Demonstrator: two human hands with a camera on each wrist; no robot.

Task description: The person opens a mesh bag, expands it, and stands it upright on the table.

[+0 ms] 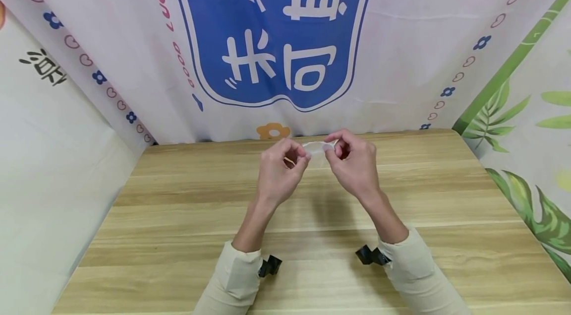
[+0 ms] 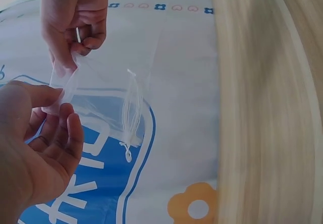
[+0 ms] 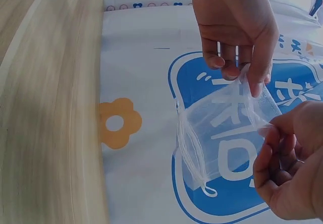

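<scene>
A thin see-through bag (image 1: 317,147) hangs between the two hands near the back edge of the table. My left hand (image 1: 278,168) pinches one side of its upper edge between thumb and forefinger. At the other side of that edge, my right hand (image 1: 354,163) pinches it in the same way. The bag's body (image 3: 209,125) hangs below the fingers and the printed backdrop shows through it. Along its lower part runs a bundle of looped white cord (image 3: 191,146), ending in a small loop, also visible as cord (image 2: 132,110) in the left wrist view.
The wood-grain table (image 1: 187,225) spreads under both forearms. A white cloth backdrop (image 1: 401,67) with a blue printed panel hangs at its back edge, with a leaf-patterned cloth (image 1: 531,156) on the right. Black wrist cameras (image 1: 270,266) sit at both cuffs.
</scene>
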